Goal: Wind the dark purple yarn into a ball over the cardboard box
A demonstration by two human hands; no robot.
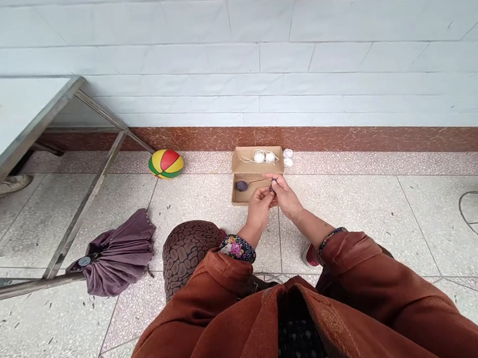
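Note:
My left hand and my right hand meet over the front of an open cardboard box on the floor. Between the fingertips of both is a small dark bunch of yarn, partly hidden by the fingers. Inside the box lies a dark purple yarn ball, and a thin strand runs from it toward my hands. The raised lid holds white yarn balls with a loose white strand. More white balls sit on the floor just right of the lid.
A colourful ball rests near the wall. To the left, a folded purple umbrella lies against the metal frame of a table. A thin wire loop is on the floor at right. Behind the box rises a tiled wall.

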